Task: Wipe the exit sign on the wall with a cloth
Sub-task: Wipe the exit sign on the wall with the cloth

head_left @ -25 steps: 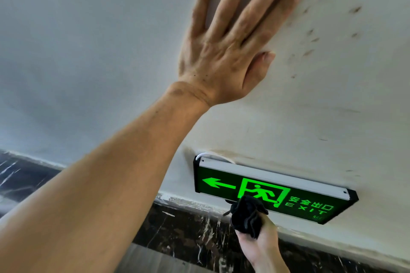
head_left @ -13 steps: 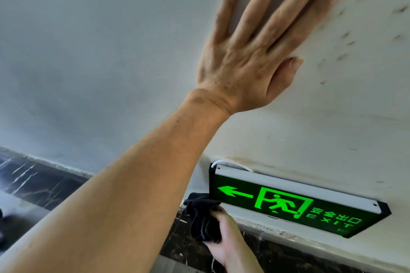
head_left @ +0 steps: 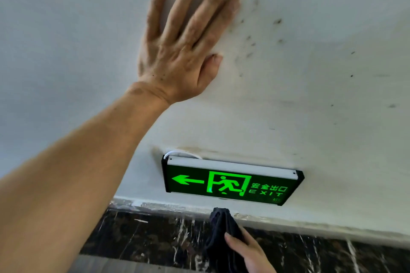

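The bare left forearm reaches in from the lower left corner and rises diagonally to the left hand [head_left: 177, 51], which lies flat against the off-white painted wall [head_left: 310, 99] with its fingers [head_left: 190, 6] spread wide and straight and its thumb tucked close beside the palm; it holds nothing. To the right of that hand the wall carries a scatter of small dark smudges [head_left: 277, 21].

Below the wrist and further right hangs the rectangular green-lit exit sign with a black frame and a pale metal top bar [head_left: 230, 182], fixed to the wall low down, just above the dark veined marble skirting [head_left: 144, 235]. Its face shows a left-pointing arrow, a running figure in a doorway, and the word EXIT under Chinese characters. A thin white cable [head_left: 184, 153] loops out from behind its upper left corner.

Under the middle of the sign, the right hand [head_left: 250, 252] comes up from the bottom edge, closed around a bunched dark grey cloth [head_left: 221, 228], thumb pressed across the fabric. The top of the cloth points up toward the sign's lower edge and sits near it but apart from it, with a strip of wall showing between them. The sign lies well below the flat left hand and just above the hand with the cloth. No containers are in view.
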Tool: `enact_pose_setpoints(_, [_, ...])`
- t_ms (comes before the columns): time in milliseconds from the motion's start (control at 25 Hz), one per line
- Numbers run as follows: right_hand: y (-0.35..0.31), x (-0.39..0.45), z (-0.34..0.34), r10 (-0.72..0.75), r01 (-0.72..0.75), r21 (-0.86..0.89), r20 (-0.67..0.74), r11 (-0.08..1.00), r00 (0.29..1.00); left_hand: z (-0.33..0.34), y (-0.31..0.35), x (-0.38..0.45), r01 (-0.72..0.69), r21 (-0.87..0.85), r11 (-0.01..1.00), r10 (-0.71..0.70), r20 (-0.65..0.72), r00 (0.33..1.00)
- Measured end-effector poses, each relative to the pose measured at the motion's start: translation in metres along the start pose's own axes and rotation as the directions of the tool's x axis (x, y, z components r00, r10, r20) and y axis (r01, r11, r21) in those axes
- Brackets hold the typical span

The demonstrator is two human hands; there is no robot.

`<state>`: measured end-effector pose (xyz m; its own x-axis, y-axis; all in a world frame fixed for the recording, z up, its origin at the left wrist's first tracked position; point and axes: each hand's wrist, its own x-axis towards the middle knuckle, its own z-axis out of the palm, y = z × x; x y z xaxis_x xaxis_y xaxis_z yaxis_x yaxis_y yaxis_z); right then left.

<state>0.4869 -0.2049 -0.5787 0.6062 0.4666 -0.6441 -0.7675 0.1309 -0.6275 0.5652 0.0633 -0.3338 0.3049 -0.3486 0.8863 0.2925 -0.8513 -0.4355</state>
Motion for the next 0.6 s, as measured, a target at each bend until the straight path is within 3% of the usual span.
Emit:
enact_pose_setpoints(120, [-0.021, -0.013, -0.037, -0.192, 0.192, -0.016, -0.172, 0.981, 0.966, -0.002, 0.001, -0.001, 0.002, 0.008, 1.000, -0.002, 0.000, 1.000])
enact_pose_setpoints(280, [-0.047, -0.018, -0.056, -0.409, 0.446, 0.038, -0.334, 0.894, 0.849, -0.002, 0.002, -0.004, -0.001, -0.001, 1.000, 0.001, 0.001, 1.000])
enact_pose_setpoints(520, [-0.074, 0.003, -0.045, -0.523, 0.589, -0.018, -0.481, 0.808, 0.704, -0.001, 0.003, -0.004, -0.015, 0.010, 1.000, 0.015, -0.001, 1.000])
enact_pose_setpoints(600, [-0.076, 0.012, -0.036, -0.513, 0.603, 0.024, -0.499, 0.798, 0.699, -0.001, 0.004, -0.003, -0.019, 0.014, 1.000, 0.019, -0.007, 1.000])
